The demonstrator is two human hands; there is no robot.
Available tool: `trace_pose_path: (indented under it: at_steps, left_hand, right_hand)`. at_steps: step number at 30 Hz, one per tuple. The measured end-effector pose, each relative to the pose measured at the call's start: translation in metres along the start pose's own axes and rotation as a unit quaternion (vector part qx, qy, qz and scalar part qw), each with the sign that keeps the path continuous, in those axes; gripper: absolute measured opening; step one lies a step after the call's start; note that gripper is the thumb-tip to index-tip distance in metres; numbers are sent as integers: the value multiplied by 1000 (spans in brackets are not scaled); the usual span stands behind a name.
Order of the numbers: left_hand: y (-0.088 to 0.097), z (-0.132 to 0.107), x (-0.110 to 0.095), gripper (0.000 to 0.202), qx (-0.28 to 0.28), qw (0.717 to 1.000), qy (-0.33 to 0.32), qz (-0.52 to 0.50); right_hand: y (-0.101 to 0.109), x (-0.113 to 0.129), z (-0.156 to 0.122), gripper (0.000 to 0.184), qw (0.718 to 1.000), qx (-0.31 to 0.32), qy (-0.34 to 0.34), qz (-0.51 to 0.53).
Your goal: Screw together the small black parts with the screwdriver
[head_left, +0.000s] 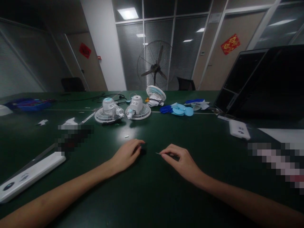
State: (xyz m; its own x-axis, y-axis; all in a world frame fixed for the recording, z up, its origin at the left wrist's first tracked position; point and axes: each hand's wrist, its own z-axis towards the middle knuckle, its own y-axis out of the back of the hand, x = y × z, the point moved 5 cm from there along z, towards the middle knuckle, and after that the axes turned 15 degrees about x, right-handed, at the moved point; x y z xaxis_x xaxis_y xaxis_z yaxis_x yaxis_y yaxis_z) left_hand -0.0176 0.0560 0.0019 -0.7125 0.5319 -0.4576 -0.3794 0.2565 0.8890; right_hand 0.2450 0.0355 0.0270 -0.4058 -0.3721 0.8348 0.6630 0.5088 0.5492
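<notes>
Over the dark green table, my right hand pinches a thin, needle-like piece between thumb and fingertips. Its pale tip points left, and its exact kind is too small to tell. My left hand rests on the table to the left, palm down, with thumb and forefinger apart and nothing visible between them. A dark shadow lies by its fingertips, and its other fingers are partly hidden. A small white piece lies on the table just beyond my left hand.
Two white fan heads lie face down further back, with a third fan head behind them. Blue fan blades lie right of these. White fan bodies lie at both sides. A black monitor stands right.
</notes>
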Motion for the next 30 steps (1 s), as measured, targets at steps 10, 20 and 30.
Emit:
trace_pose_path:
  at_steps: [10, 20, 30]
  left_hand:
    - [48, -11, 51, 37, -14, 995, -10, 95]
    - [68, -23, 111, 41, 14, 996, 18, 82]
    - [90, -34, 167, 45, -81, 985, 128, 79]
  right_hand:
    - [-3, -4, -2, 18, 1000, 9, 3, -6]
    - [-5, -5, -2, 18, 1000, 11, -3, -1]
    - [8, -10, 0, 22, 982, 59, 71, -166]
